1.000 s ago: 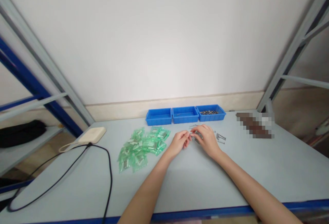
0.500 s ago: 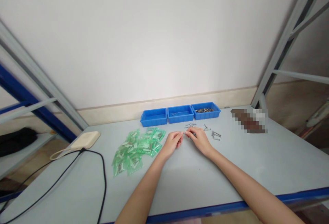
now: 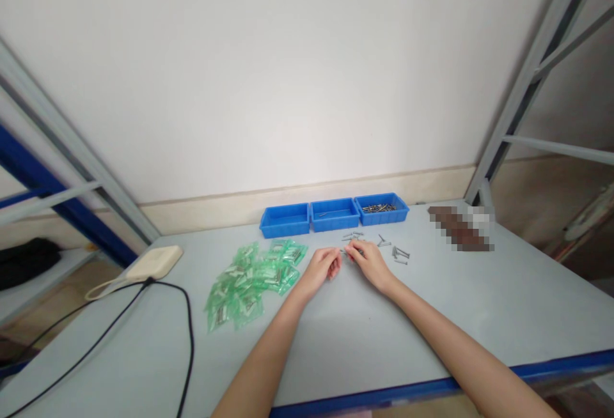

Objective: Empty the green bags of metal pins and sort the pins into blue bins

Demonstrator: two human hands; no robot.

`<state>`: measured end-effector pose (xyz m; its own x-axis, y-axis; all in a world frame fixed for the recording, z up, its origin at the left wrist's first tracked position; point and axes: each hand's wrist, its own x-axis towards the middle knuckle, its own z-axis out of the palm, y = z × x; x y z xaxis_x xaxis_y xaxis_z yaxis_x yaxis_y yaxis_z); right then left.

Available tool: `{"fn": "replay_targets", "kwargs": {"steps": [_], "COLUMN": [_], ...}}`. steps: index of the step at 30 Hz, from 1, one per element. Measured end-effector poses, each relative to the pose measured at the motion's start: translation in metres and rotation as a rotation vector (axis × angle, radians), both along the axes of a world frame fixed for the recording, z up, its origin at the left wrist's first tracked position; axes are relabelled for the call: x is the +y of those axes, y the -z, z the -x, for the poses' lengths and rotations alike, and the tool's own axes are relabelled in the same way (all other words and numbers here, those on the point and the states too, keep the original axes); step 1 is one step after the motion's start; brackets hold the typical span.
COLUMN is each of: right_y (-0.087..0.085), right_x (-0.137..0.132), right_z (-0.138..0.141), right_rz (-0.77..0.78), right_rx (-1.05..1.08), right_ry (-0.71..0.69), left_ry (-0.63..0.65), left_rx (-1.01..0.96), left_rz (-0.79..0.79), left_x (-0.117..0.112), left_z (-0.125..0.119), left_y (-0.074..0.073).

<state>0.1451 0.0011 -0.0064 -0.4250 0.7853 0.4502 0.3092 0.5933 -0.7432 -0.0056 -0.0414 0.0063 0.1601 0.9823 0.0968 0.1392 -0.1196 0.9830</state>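
My left hand [image 3: 320, 270] and my right hand [image 3: 368, 263] rest close together on the grey table [image 3: 364, 335], fingertips almost touching. Both have their fingers curled in a pinch around small metal screws; what each holds is too small to name surely. Loose screws [image 3: 391, 247] lie scattered just beyond and right of my right hand. A heap of small green plastic bags [image 3: 249, 274] with parts inside lies left of my left hand.
Three blue bins stand in a row at the back: the left bin [image 3: 284, 220], the middle bin [image 3: 334, 214], and the right bin [image 3: 382, 208] holding screws. A beige device [image 3: 153, 262] with a black cable [image 3: 185, 335] sits at left. Metal rack posts flank the table.
The view has shifted slightly. My right hand has drawn back from the screw pile toward my left hand, and both now meet fingertip to fingertip.
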Motion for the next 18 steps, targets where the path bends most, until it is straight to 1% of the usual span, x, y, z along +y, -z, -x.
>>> {"fn": "replay_targets", "kwargs": {"steps": [3, 6, 8, 10, 11, 13, 16, 17, 18], "right_y": [0.0, 0.001, 0.0, -0.004, -0.008, -0.022, -0.051, -0.061, -0.069], "right_x": [0.002, 0.002, 0.0, -0.002, -0.001, 0.004, 0.026, 0.036, 0.046], "right_z": [0.0, -0.001, -0.003, -0.006, -0.007, -0.005, 0.007, 0.014, 0.02], "right_rz": [0.033, 0.055, 0.071, 0.065, 0.04, -0.073, -0.302, -0.348, -0.363], "right_rx": [0.054, 0.085, 0.073, 0.04, 0.007, -0.093, -0.29, -0.351, -0.414], "right_ry": [0.007, 0.021, -0.004, -0.039, -0.045, -0.007, 0.159, 0.224, 0.287], "left_ry": [0.01, 0.028, 0.033, 0.028, 0.018, -0.014, -0.093, -0.122, -0.149], "left_rx": [-0.042, -0.027, -0.013, -0.014, -0.022, -0.057, -0.103, -0.104, -0.099], "left_rz": [0.011, 0.018, 0.041, 0.057, 0.057, 0.049, 0.034, 0.031, 0.029], "left_x": [0.003, 0.005, 0.006, 0.007, 0.009, 0.012, 0.016, 0.016, 0.016], "left_z": [0.001, 0.003, 0.004, 0.005, 0.006, 0.007, 0.011, 0.012, 0.013], "left_y": [0.004, 0.008, 0.009, 0.01, 0.01, 0.01, 0.012, 0.013, 0.014]}}
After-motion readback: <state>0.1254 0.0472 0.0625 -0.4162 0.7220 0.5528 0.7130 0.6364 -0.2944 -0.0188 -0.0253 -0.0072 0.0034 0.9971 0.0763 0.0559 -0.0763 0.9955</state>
